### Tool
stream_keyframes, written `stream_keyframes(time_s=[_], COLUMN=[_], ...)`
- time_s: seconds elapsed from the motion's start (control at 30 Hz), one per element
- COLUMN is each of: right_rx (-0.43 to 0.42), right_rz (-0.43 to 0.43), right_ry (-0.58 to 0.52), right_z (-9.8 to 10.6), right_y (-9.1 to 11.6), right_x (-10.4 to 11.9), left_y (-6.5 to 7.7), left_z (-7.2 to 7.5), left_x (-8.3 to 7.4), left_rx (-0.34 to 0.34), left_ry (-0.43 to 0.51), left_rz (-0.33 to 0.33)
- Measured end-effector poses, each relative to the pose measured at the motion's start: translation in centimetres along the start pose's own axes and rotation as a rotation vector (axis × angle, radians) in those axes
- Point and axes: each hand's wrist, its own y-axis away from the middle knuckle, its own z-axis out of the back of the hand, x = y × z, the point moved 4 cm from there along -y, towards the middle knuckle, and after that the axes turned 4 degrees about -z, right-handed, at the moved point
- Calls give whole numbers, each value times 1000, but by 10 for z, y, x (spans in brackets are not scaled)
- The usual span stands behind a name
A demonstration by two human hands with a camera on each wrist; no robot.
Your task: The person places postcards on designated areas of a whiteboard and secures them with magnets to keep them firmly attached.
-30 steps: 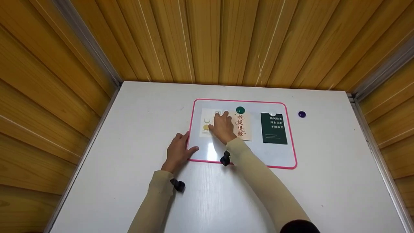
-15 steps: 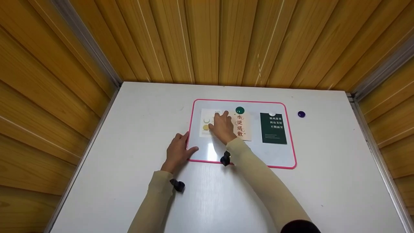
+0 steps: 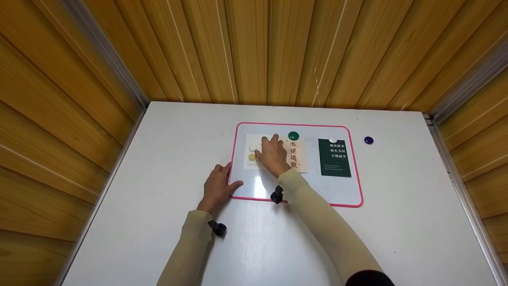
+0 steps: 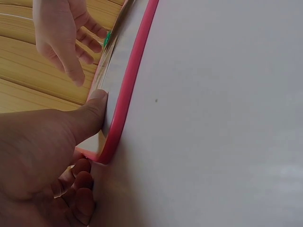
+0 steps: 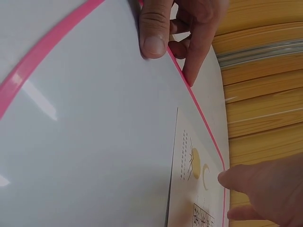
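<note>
A whiteboard with a pink rim lies on the table. My left hand grips its left edge, thumb on the face and fingers at the rim. Over a white card with moon and sun drawings hovers or rests my right hand, fingers spread; I cannot tell whether they touch. In the right wrist view, no object shows between its thumb and finger. Beside it lies a cream card with red characters, partly hidden by the hand, and a green magnet sits at its top edge.
On the board's right side is a dark green card with a white magnet at its top. A purple magnet lies on the table, right of the board. Wood-look panels stand behind and at both sides.
My right fingertips have edged very slightly up the board. The left hand keeps its grip, and the cards and magnets stay in place.
</note>
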Motion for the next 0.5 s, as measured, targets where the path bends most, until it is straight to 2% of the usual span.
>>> stream_keyframes(time_s=[0.2,0.5], right_rx=[-59,-72], right_rz=[58,87], right_ry=[-14,-7], right_z=[4,7], right_y=[0,-3], right_x=[-2,-6], left_y=[0,0], left_z=[0,0], left_x=[-1,0], left_rx=[-2,2], left_ry=[-11,-7], left_rz=[-7,-7])
